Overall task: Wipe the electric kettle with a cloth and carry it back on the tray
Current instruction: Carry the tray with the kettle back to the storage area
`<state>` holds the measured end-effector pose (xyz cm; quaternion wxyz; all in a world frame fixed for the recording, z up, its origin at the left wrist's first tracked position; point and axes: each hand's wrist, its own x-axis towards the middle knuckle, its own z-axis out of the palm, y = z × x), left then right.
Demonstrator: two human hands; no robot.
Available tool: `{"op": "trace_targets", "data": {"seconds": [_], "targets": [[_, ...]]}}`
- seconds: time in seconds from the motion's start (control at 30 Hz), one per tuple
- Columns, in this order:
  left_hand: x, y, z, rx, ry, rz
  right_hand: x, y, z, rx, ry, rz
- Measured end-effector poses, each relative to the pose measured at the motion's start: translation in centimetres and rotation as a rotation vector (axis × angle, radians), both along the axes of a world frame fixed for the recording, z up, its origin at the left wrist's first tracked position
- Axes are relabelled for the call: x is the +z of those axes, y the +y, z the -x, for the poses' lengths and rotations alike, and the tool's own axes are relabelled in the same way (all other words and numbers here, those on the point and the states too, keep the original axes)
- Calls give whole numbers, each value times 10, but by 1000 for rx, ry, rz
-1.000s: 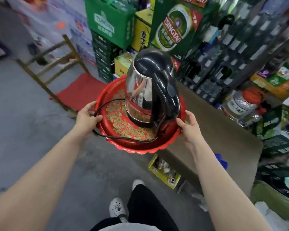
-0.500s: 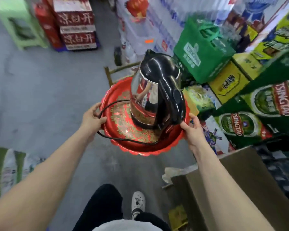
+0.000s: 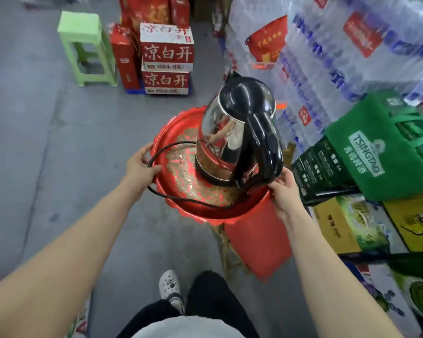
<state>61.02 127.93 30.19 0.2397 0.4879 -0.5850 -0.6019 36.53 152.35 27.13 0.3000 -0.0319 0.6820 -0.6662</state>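
Left hand (image 3: 141,164), right hand (image 3: 282,191) still holding tray (image 3: 200,212) — kettle (image 3: 230,132) unshifted

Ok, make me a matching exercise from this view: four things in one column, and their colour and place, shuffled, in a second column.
Column one:
1. kettle
2. tray
3. stool
4. cord

Column two:
A. pale green, standing on the floor
B. black, looped over the tray's rim
C. red, held at its rim by the left hand and the right hand
D. black and shiny metal, standing on the tray

Pairs: 1-D, 2-C, 3-A, 4-B.
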Motion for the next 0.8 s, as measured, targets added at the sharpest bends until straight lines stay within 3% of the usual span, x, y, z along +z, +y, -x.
{"op": "trace_targets", "data": {"seconds": [0.8], "targets": [[-46, -621, 161, 171, -136, 54, -11, -667, 201, 256, -2, -167]]}}
